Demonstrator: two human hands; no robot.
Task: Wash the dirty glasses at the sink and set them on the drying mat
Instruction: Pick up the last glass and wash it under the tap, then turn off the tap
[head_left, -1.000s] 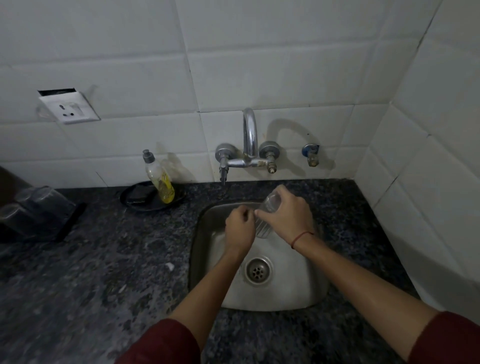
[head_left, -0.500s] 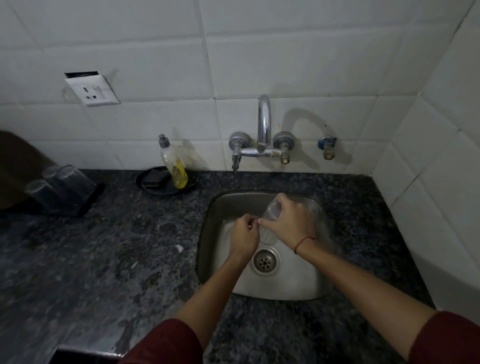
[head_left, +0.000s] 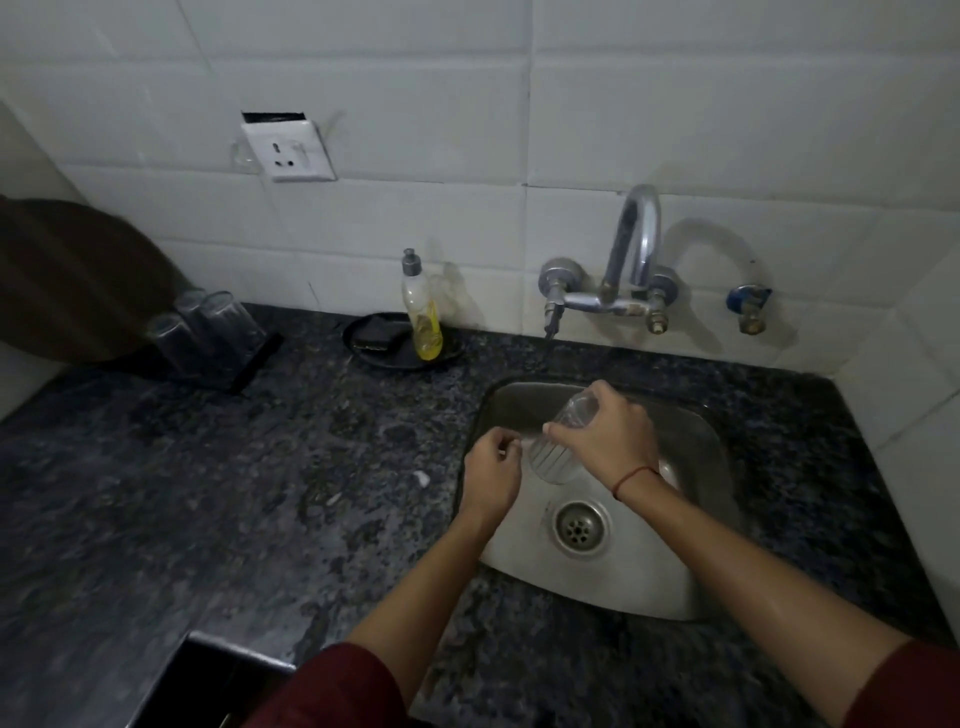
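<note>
My right hand (head_left: 605, 439) grips a clear ribbed glass (head_left: 553, 457), tilted with its mouth down and to the left, above the steel sink (head_left: 691, 519). My left hand (head_left: 491, 470) hovers at the sink's left rim beside the glass mouth, fingers loosely curled, holding nothing. Three clear glasses (head_left: 205, 332) stand upside down on a dark drying mat (head_left: 257, 364) at the far left of the counter. No water runs from the tap (head_left: 631, 260).
A yellow dish soap bottle (head_left: 423, 312) stands on a black dish (head_left: 384, 345) with a dark sponge, left of the tap. A wall socket (head_left: 288, 150) is above. A brown round board (head_left: 67, 275) leans at far left. Dark granite counter (head_left: 208, 493) surrounds the sink.
My left hand has let go of the glass mouth and drawn slightly left. The view has swung left, bringing the mat and glasses further in.
</note>
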